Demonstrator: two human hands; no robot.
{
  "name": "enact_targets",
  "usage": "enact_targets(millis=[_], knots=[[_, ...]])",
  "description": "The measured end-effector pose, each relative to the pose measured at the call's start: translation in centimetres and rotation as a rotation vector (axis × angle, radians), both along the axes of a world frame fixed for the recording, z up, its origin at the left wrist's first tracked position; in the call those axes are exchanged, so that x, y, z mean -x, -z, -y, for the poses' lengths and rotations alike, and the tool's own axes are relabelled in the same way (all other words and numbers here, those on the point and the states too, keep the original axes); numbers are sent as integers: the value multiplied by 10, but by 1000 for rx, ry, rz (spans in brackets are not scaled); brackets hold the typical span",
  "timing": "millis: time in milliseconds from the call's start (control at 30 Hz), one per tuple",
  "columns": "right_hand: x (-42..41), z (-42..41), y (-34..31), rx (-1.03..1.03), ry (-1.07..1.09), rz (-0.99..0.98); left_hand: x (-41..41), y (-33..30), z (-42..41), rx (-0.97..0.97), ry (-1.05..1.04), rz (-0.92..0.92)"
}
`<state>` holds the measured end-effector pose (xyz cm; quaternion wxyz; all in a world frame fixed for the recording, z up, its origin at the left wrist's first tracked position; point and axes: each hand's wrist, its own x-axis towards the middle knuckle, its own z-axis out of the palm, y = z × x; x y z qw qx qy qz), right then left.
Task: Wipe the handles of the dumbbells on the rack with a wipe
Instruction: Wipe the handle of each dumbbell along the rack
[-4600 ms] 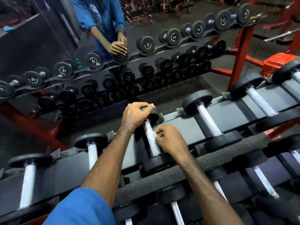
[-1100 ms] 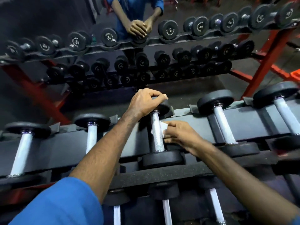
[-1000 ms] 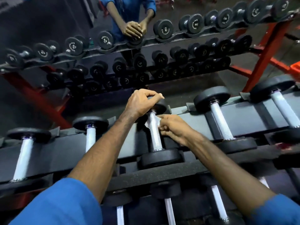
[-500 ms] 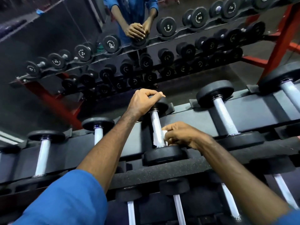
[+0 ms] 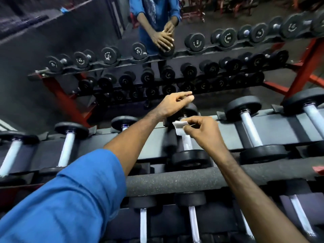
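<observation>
Lifted off one dumbbell, right hand pinches one wipe.

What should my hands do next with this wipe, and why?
Probably carry the wipe over to the next dumbbell's handle on the right. The right hand pinches the wipe above the middle handle rather than around it, and the left hand hovers above that dumbbell's far head, fingers loose.

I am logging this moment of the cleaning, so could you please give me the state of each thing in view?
Left hand: open, above the dumbbell's far end.
Right hand: pinches the wipe.
Wipe: crumpled, at the handle's upper part.
Dumbbell: lying on the rack.
Rack: loaded with dumbbells.
</observation>
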<state>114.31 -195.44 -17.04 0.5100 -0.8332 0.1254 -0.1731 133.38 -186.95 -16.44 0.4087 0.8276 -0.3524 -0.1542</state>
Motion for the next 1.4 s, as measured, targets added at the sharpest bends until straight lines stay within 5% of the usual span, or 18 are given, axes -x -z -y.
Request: enact_targets(millis=[100,200,400,633,800,1067,1267,1400], knots=[[4,-30,-6,49,8,-1,-14,-11,-41,-34,-9,158],[-2,-75,-3,-22,27,-3,-38,-23,-101,-270,46,342],[-58,-158,35,-80,81,-104,-70,-13,-178,-417,45,281],[-70,-192,80,-208,4,-379,-80,12,-179,-212,126,207],[-94,-201,57,-655,-57,-401,-81,16,-180,-204,112,223],[-80,-181,57,-684,-183,-540,-78,16,-180,-248,6,260],[-128,-182,68,-713,-9,-311,-72,10,-185,-240,-22,215],[-83,-182,79,-646,-95,-367,-71,5,-187,-236,-11,181]])
